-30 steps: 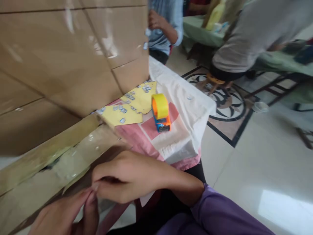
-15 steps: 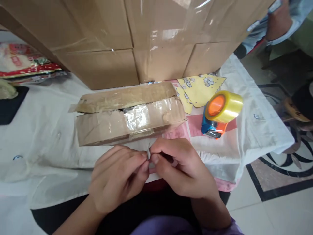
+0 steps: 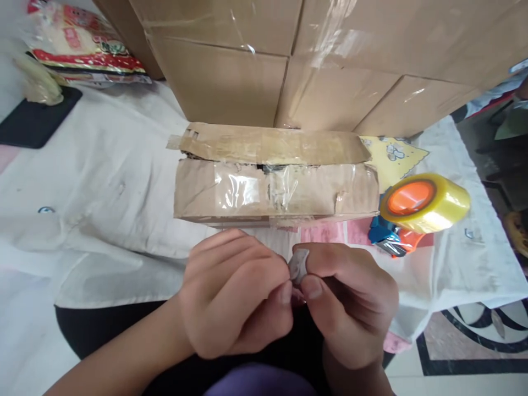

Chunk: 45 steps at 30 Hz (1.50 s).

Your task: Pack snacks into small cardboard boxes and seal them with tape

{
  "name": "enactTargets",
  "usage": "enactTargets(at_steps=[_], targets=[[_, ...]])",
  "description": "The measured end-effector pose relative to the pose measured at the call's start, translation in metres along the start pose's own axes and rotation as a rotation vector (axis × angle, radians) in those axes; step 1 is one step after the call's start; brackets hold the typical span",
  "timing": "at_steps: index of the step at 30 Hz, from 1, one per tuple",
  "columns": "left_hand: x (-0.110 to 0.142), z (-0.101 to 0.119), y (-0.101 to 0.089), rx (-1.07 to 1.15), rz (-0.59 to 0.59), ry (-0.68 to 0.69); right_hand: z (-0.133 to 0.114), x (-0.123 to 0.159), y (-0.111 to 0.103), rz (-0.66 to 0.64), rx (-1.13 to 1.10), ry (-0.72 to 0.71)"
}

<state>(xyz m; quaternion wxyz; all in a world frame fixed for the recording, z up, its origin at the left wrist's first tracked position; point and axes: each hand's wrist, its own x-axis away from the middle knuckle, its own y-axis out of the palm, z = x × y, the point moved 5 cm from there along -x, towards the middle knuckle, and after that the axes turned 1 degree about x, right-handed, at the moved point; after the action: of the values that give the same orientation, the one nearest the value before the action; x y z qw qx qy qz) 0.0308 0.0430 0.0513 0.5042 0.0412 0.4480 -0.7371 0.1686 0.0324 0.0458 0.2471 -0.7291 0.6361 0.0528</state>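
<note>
My left hand (image 3: pixel 235 297) and my right hand (image 3: pixel 346 300) meet near the table's front edge, both pinched on a small grey piece (image 3: pixel 297 265) held between the fingertips. I cannot make out what the piece is. Just beyond my hands lies a worn, flat cardboard box (image 3: pixel 274 187) patched with clear tape, its top flap slightly torn. A roll of yellowish tape on an orange and blue dispenser (image 3: pixel 416 212) stands to the right of that box.
Big taped cartons (image 3: pixel 330 60) stand stacked behind the small box. A yellow sticker sheet (image 3: pixel 391 157) pokes out at the right. A white cloth (image 3: pixel 103 181) covers the table. A printed bag (image 3: pixel 78 44) and a black pad (image 3: pixel 37 118) lie far left. Patterned floor shows at the right.
My view swung left from the room and other people to the table front. My hands stayed pinched together; the grey piece now shows between the fingertips.
</note>
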Motion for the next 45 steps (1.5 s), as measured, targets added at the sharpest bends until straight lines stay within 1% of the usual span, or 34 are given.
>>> enactTargets(at_steps=[1,5,9,11,13,14,16,19,20,21,22,23,24,25,26,27,29,30,31,33,36,38,39,40,42,43,45], targets=[[0.001,-0.002,0.0,0.019,0.001,-0.026,0.0,0.0,0.001,0.012,0.011,-0.005],[0.004,-0.009,-0.007,0.041,0.143,-0.134,0.002,0.001,0.003,0.023,0.001,-0.004],[0.007,-0.015,-0.009,0.029,0.162,-0.243,0.006,0.002,0.001,0.002,-0.003,0.015],[0.011,-0.02,-0.009,0.049,0.185,-0.315,0.007,0.003,-0.005,0.052,0.035,0.013],[0.013,-0.022,-0.007,0.074,0.188,-0.345,0.006,0.006,-0.016,0.159,0.092,0.004],[0.014,-0.021,-0.006,0.088,0.198,-0.318,0.005,0.008,-0.023,0.231,0.13,0.006],[0.013,-0.015,-0.004,0.096,0.209,-0.225,0.001,0.014,-0.043,0.417,0.222,0.03],[0.011,-0.008,0.003,0.051,0.149,-0.105,-0.003,0.021,-0.082,0.75,0.379,0.076],[0.011,-0.007,0.007,0.032,0.122,-0.066,-0.003,0.02,-0.094,0.83,0.447,0.076],[0.011,-0.006,0.011,0.013,0.102,-0.003,0.0,0.015,-0.106,0.87,0.531,0.079],[0.011,-0.005,0.015,-0.005,0.09,0.081,0.004,0.005,-0.115,0.858,0.638,0.088],[0.011,-0.004,0.02,-0.026,0.072,0.178,0.012,-0.009,-0.122,0.811,0.763,0.109],[0.013,-0.004,0.026,-0.056,0.055,0.274,0.024,-0.026,-0.125,0.693,0.905,0.18],[0.014,-0.005,0.031,-0.089,0.039,0.362,0.04,-0.043,-0.126,0.519,1.055,0.283],[0.015,-0.007,0.036,-0.121,0.033,0.429,0.059,-0.059,-0.124,0.313,1.192,0.44],[0.016,-0.009,0.039,-0.145,0.033,0.471,0.08,-0.069,-0.12,0.075,1.279,0.619],[0.015,-0.014,0.042,-0.148,0.037,0.477,0.099,-0.085,-0.114,-0.08,1.273,0.732],[0.014,-0.016,0.042,-0.131,0.042,0.458,0.103,-0.089,-0.112,-0.115,1.256,0.765],[0.013,-0.017,0.041,-0.105,0.046,0.435,0.103,-0.09,-0.111,-0.113,1.237,0.777],[0.011,-0.019,0.038,-0.056,0.056,0.392,0.093,-0.084,-0.115,-0.074,1.213,0.796],[0.011,-0.022,0.034,-0.007,0.086,0.316,0.061,-0.058,-0.122,0.05,1.145,0.745],[0.012,-0.026,0.034,0.049,0.101,0.232,0.039,-0.033,-0.119,0.161,1.01,0.658],[0.013,-0.027,0.036,0.084,0.107,0.184,0.028,-0.021,-0.115,0.266,0.85,0.586],[0.013,-0.029,0.037,0.12,0.111,0.134,0.019,-0.009,-0.108,0.33,0.689,0.519],[0.015,-0.031,0.043,0.193,0.112,0.042,0.008,0.008,-0.089,0.324,0.388,0.439],[0.015,-0.031,0.046,0.226,0.11,0.006,0.004,0.014,-0.079,0.295,0.288,0.418],[0.016,-0.028,0.051,0.282,0.096,-0.044,-0.002,0.02,-0.065,0.261,0.192,0.392]])
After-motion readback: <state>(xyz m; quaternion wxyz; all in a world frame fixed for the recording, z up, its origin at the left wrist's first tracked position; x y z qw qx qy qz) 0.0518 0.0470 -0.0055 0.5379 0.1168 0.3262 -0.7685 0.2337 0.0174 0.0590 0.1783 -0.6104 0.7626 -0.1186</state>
